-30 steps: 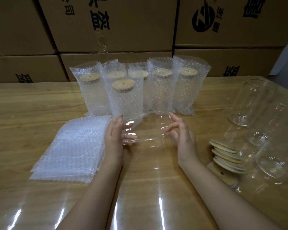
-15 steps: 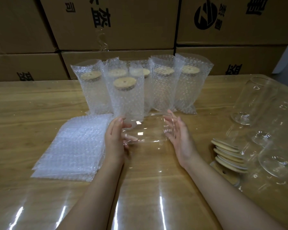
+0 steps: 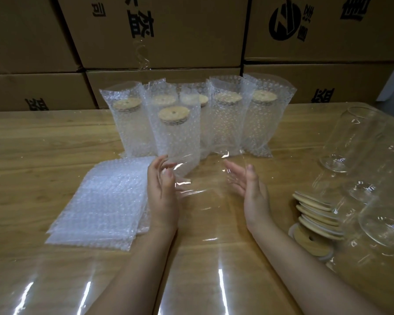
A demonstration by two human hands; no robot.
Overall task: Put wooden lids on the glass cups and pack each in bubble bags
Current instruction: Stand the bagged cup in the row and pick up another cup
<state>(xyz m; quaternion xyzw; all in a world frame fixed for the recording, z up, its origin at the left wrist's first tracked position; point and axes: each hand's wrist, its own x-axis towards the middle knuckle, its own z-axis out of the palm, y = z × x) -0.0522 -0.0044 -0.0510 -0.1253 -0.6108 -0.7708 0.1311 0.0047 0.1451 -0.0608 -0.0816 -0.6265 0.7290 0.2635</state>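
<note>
A stack of flat bubble bags (image 3: 100,201) is lying at the left of centre on the wooden table (image 3: 32,144), which is wearing a clear glossy film. Just right of the stack, the left hand (image 3: 162,189) is standing on edge with its fingers loosely spread, gripping nothing; its fingertips are sitting just in front of the nearest packed cup (image 3: 174,135). That cup, with a wooden lid on top, is standing upright in its bubble bag at the middle of the frame, a little ahead of the others. Behind it a row of more packed cups (image 3: 228,123) is running across the centre, each showing a round wooden lid through the wrap. Brown cardboard boxes (image 3: 168,30) with black print are filling the whole upper part of the frame.

The right hand (image 3: 248,189) is facing the left one, palm inward and fingers extended, also empty; the two hands are standing well apart with bare table between them. Whether either is touching the table film I cannot tell.

At the lower right a stack of loose wooden lids (image 3: 316,214) is leaning on the table. Just beside it, along the right edge, several bare glass cups (image 3: 355,137) are lying tilted, unlidded and unbagged.
</note>
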